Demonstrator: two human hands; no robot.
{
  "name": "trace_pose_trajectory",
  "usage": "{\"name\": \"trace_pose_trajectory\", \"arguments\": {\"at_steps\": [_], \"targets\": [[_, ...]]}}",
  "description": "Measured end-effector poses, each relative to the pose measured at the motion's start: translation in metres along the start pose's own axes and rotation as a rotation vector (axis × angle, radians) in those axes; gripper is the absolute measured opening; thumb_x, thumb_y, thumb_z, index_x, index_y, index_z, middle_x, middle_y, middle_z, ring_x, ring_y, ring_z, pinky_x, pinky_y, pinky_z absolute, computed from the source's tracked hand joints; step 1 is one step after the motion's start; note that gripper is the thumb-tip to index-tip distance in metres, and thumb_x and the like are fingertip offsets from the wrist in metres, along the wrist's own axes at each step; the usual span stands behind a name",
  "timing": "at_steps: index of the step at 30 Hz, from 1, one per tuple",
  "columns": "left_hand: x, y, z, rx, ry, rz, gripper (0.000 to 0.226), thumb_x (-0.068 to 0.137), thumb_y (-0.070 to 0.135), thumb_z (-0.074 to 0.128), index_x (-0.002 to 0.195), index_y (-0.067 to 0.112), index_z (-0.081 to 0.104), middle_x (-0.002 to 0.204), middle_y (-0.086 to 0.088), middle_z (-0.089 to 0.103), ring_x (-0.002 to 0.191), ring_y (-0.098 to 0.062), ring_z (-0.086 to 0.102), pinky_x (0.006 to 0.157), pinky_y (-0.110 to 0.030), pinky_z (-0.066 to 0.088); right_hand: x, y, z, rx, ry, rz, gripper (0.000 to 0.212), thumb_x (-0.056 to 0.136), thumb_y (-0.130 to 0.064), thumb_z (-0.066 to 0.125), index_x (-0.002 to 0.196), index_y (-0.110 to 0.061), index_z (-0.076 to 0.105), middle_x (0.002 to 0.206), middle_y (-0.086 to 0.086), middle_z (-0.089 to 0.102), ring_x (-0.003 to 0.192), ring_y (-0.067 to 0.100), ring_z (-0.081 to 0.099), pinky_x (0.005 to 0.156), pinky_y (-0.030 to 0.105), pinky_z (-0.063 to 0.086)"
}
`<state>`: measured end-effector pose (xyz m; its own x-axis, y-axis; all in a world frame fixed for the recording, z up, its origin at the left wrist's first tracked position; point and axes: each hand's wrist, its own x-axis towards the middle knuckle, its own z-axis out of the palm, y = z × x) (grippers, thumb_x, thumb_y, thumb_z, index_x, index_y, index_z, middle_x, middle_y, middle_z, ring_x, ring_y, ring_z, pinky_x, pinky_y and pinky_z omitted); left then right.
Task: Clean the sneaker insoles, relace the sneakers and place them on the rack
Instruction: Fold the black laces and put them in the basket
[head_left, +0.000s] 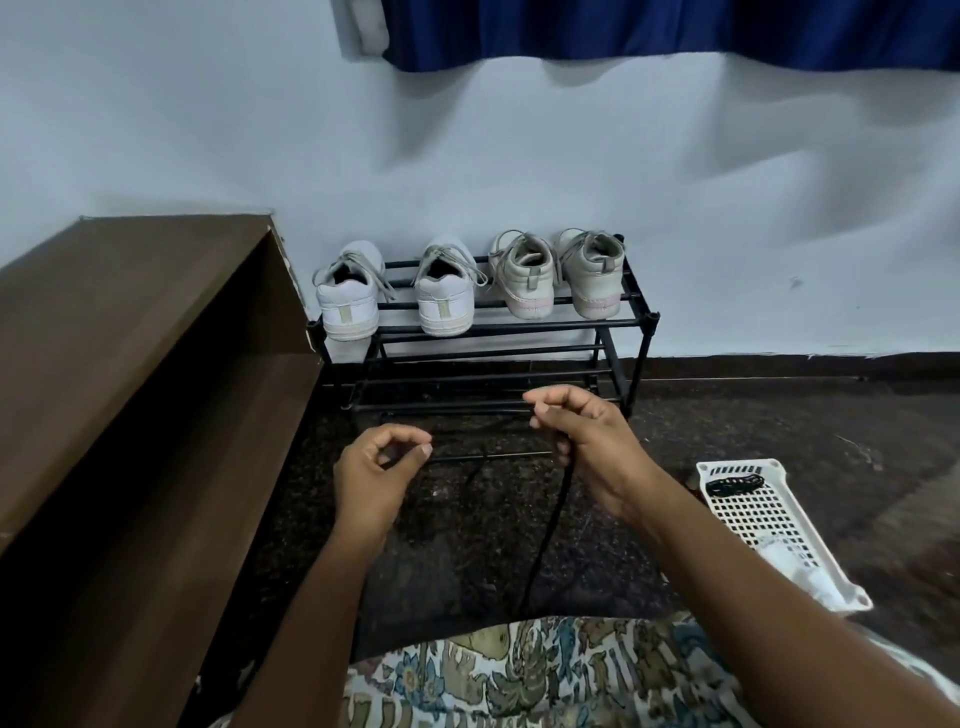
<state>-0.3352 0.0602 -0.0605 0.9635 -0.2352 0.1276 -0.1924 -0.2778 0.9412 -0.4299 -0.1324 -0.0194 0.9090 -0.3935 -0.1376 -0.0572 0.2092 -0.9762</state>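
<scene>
A black shoelace (545, 540) stretches between my hands over the dark floor. My left hand (376, 475) pinches one end between thumb and forefinger. My right hand (587, 441) grips the lace higher up, and its long tail hangs down toward my lap. Ahead stands a black metal rack (644, 332) with two pairs of pale sneakers on its top shelf: a white pair (348, 299) at the left and a cream high-top pair (524, 280) at the right, heels toward me, all laced.
A brown wooden bench or shelf (130, 332) runs along the left. A white perforated tray (789, 530) lies on the floor at the right with another black lace (732, 486) in it. Patterned cloth (545, 675) covers my lap. A blue curtain (675, 31) hangs above.
</scene>
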Motion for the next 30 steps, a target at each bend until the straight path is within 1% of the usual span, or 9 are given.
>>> {"name": "trace_pose_trajectory", "arguments": {"at_steps": [3, 5, 8, 10, 13, 17, 20, 25, 30], "targets": [[0.000, -0.005, 0.010, 0.202, 0.043, -0.024, 0.023, 0.075, 0.015, 0.074, 0.082, 0.034, 0.064, 0.085, 0.014, 0.057, 0.078, -0.009, 0.048, 0.079, -0.032, 0.042, -0.001, -0.002, 0.000, 0.002, -0.010, -0.069, 0.021, 0.094, -0.002, 0.050, 0.097, -0.015, 0.067, 0.081, 0.000, 0.070, 0.047, -0.002, 0.044, 0.045, 0.014, 0.030], [-0.005, -0.002, 0.020, 0.216, -0.018, 0.090, 0.039, 0.069, 0.027, 0.074, 0.105, 0.037, 0.060, 0.108, 0.017, 0.056, 0.105, -0.005, 0.049, 0.090, -0.024, 0.037, -0.003, 0.000, 0.004, -0.102, -0.091, -0.152, 0.020, 0.092, 0.003, 0.051, 0.098, -0.008, 0.066, 0.086, 0.007, 0.070, 0.057, -0.003, 0.055, 0.054, 0.012, 0.041], [-0.017, 0.010, 0.042, -0.086, -0.355, 0.245, 0.057, 0.073, 0.034, 0.066, 0.127, 0.024, 0.050, 0.126, 0.016, 0.055, 0.120, 0.003, 0.048, 0.097, -0.010, 0.035, -0.002, 0.009, 0.009, -0.355, -0.250, -0.283, 0.016, 0.090, 0.006, 0.054, 0.098, -0.004, 0.065, 0.090, 0.011, 0.069, 0.081, 0.010, 0.067, 0.077, 0.023, 0.053], [-0.022, 0.015, 0.051, -0.214, -0.494, 0.209, 0.038, 0.081, 0.028, 0.062, 0.118, 0.023, 0.055, 0.114, 0.017, 0.065, 0.113, 0.000, 0.056, 0.091, -0.013, 0.042, 0.000, 0.014, 0.009, -0.499, -0.279, -0.330, 0.011, 0.088, -0.002, 0.060, 0.097, -0.006, 0.064, 0.086, 0.009, 0.069, 0.078, 0.016, 0.066, 0.076, 0.029, 0.054], [-0.017, 0.012, 0.050, -0.224, -0.504, 0.163, 0.022, 0.083, 0.036, 0.057, 0.099, 0.022, 0.065, 0.095, 0.011, 0.068, 0.094, -0.005, 0.062, 0.080, -0.019, 0.047, 0.001, 0.009, 0.004, -0.536, -0.231, -0.341, 0.014, 0.085, -0.011, 0.067, 0.099, -0.010, 0.063, 0.074, 0.003, 0.064, 0.066, 0.007, 0.057, 0.065, 0.022, 0.047], [-0.010, 0.009, 0.041, -0.121, -0.395, 0.218, 0.035, 0.085, 0.050, 0.045, 0.078, 0.024, 0.067, 0.081, 0.005, 0.059, 0.071, 0.000, 0.053, 0.070, -0.019, 0.042, 0.005, -0.001, -0.011, -0.539, -0.164, -0.322, 0.014, 0.082, -0.014, 0.072, 0.094, -0.011, 0.064, 0.067, -0.002, 0.055, 0.062, 0.006, 0.051, 0.062, 0.023, 0.043], [-0.007, 0.013, 0.031, -0.174, -0.359, 0.151, 0.036, 0.091, 0.046, 0.047, 0.080, 0.019, 0.067, 0.081, 0.001, 0.057, 0.072, -0.004, 0.054, 0.071, -0.013, 0.042, 0.007, -0.007, -0.027, -0.525, -0.145, -0.268, 0.003, 0.085, -0.013, 0.068, 0.086, -0.010, 0.067, 0.067, -0.001, 0.055, 0.063, 0.008, 0.050, 0.064, 0.026, 0.042], [-0.015, 0.030, 0.035, -0.258, -0.496, -0.006, 0.028, 0.093, 0.031, 0.045, 0.100, 0.014, 0.065, 0.078, 0.004, 0.066, 0.079, -0.005, 0.060, 0.075, -0.017, 0.045, 0.005, -0.004, -0.018, -0.410, -0.226, -0.276, 0.009, 0.088, -0.005, 0.062, 0.086, -0.011, 0.068, 0.078, 0.004, 0.067, 0.076, 0.013, 0.060, 0.076, 0.029, 0.049], [-0.005, 0.056, 0.040, -0.122, -0.555, 0.039, 0.020, 0.094, 0.028, 0.052, 0.084, 0.016, 0.064, 0.070, 0.001, 0.065, 0.074, -0.009, 0.059, 0.079, -0.029, 0.042, 0.003, 0.006, -0.003, -0.406, -0.144, -0.413, 0.002, 0.086, -0.007, 0.065, 0.087, -0.007, 0.066, 0.074, 0.005, 0.064, 0.067, 0.012, 0.055, 0.065, 0.027, 0.048]]}}
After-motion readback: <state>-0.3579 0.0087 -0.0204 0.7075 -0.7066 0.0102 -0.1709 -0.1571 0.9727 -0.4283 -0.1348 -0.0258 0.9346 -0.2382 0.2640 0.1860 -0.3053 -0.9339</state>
